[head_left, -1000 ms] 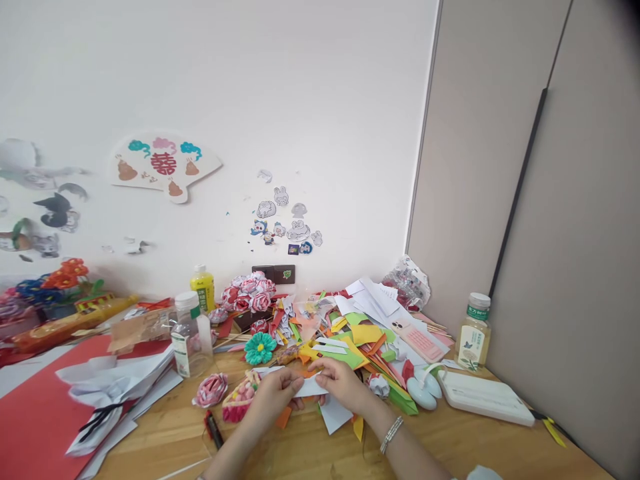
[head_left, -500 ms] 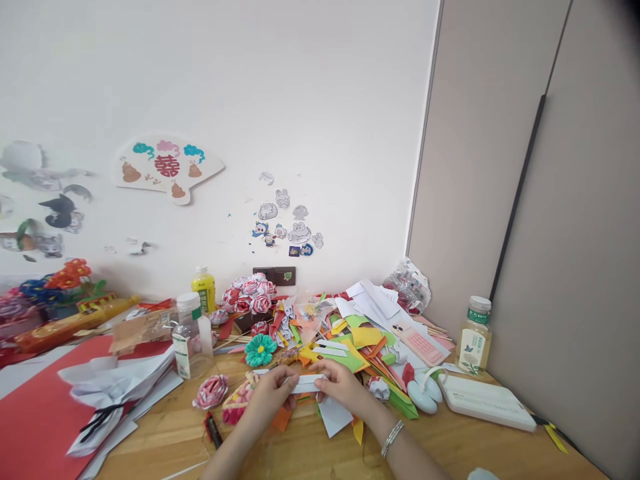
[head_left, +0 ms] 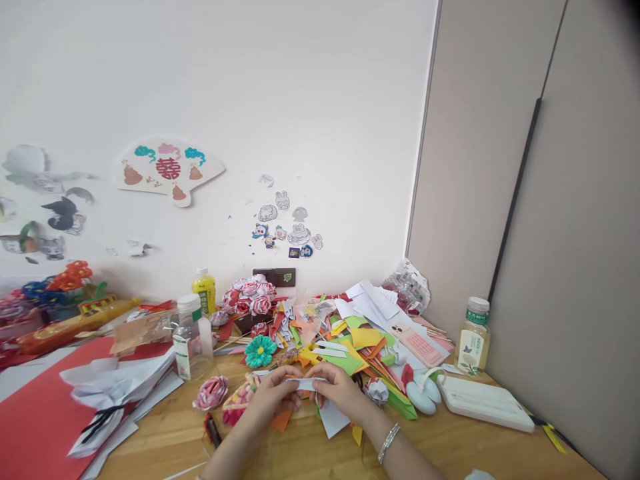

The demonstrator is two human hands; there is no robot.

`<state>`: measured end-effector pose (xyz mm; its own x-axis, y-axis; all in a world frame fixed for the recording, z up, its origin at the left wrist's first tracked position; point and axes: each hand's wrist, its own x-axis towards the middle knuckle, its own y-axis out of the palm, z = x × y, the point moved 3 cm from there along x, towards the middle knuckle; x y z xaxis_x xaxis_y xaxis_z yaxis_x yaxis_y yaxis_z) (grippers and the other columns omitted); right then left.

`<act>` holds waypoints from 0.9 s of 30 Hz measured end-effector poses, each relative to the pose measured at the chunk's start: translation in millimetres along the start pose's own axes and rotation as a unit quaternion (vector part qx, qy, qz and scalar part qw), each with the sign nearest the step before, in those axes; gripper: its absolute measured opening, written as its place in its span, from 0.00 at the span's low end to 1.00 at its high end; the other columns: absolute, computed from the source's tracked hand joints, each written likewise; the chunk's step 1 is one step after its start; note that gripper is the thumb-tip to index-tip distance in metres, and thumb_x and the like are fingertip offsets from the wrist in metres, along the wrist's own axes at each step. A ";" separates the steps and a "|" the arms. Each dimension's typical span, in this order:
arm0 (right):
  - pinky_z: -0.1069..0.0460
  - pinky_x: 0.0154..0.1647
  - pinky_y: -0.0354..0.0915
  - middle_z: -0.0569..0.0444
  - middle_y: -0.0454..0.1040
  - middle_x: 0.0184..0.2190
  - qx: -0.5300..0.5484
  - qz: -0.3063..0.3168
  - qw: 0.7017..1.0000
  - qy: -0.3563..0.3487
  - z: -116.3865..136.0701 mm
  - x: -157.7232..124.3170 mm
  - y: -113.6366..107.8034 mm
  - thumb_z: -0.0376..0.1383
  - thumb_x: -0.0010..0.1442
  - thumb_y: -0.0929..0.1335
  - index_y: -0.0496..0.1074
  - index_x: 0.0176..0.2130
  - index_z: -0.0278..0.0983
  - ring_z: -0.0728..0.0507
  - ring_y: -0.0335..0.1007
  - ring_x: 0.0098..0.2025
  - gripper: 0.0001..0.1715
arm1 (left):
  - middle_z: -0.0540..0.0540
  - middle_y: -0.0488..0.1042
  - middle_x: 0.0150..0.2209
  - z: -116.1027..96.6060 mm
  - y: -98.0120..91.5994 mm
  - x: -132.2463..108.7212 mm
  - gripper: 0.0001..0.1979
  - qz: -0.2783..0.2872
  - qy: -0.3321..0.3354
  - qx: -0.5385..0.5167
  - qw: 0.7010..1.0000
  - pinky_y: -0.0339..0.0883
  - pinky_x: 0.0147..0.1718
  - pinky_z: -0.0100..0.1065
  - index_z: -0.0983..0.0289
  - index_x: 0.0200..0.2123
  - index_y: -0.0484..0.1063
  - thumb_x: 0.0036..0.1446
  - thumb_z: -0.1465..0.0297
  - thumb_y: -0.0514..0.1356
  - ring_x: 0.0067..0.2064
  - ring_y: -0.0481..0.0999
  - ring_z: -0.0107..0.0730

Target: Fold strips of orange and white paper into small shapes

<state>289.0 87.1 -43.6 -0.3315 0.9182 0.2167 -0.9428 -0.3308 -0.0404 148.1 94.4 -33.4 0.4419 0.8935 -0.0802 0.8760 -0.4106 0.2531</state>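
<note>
Between my two hands, just above the wooden table, is a narrow folded strip of white paper (head_left: 307,384). My left hand (head_left: 280,393) pinches its left end, and my right hand (head_left: 334,390) pinches its right end with the thumb on the near side. Both hands are closed, their fingertips partly hidden behind the strip. Under the right hand lies a square of white paper (head_left: 334,420). A small woven basket with pink pieces (head_left: 243,399) stands left of my left hand, beside a red-and-white paper rose (head_left: 211,393). A black-and-red marker (head_left: 213,430) lies nearer me.
Behind my hands spreads a heap of coloured paper scraps (head_left: 350,340), with a pink phone case (head_left: 417,341) on it. Bottles stand left (head_left: 187,340) and right (head_left: 474,337). A white flat device (head_left: 485,402) lies right; red paper (head_left: 35,407) covers the left side.
The white strip looks narrower now, tilted or folded over between my fingers. My hands have come slightly closer together. The things on the table stay where they were.
</note>
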 end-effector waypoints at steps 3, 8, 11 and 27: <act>0.57 0.23 0.58 0.58 0.67 0.23 -0.003 0.000 1.000 -0.008 1.5 -1.2 0.1 0.41 0.51 0.64 0.66 0.36 0.35 0.53 0.60 0.21 0.14 | 0.51 0.73 0.22 -3.2 1.4 -5.5 0.08 0.000 0.007 -0.069 0.998 0.63 0.25 0.25 0.66 0.27 0.67 0.40 0.71 0.62 0.23 0.70 0.23; 0.57 0.22 0.59 0.56 0.68 0.24 -0.019 -0.004 1.000 -0.012 -7.0 1.2 -0.1 0.44 0.49 0.66 0.64 0.35 0.35 0.52 0.61 0.22 0.17 | 0.51 0.73 0.24 -6.7 3.0 -7.3 0.12 0.005 0.029 -0.063 0.998 0.63 0.28 0.26 0.67 0.28 0.69 0.38 0.67 0.64 0.26 0.70 0.24; 0.57 0.19 0.57 0.57 0.69 0.22 -0.066 -0.008 0.998 -0.011 -10.5 2.1 1.8 0.46 0.52 0.63 0.63 0.34 0.35 0.53 0.59 0.18 0.17 | 0.48 0.71 0.19 -3.5 -0.6 -1.0 0.14 -0.021 0.035 -0.023 0.999 0.62 0.23 0.25 0.67 0.25 0.68 0.36 0.63 0.64 0.21 0.68 0.22; 0.57 0.19 0.58 0.59 0.66 0.16 -0.103 0.026 0.994 -0.025 -3.4 -0.8 8.3 0.47 0.56 0.58 0.64 0.33 0.36 0.52 0.59 0.16 0.18 | 0.45 0.64 0.12 -5.7 -1.3 2.0 0.19 -0.064 0.095 0.031 0.993 0.53 0.16 0.24 0.67 0.17 0.66 0.35 0.55 0.61 0.14 0.61 0.20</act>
<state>281.3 84.4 -47.5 -0.3820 0.8878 0.2566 -0.9134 -0.3205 -0.2508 146.7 97.7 -28.4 0.2867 0.9549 0.0775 0.9354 -0.2964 0.1925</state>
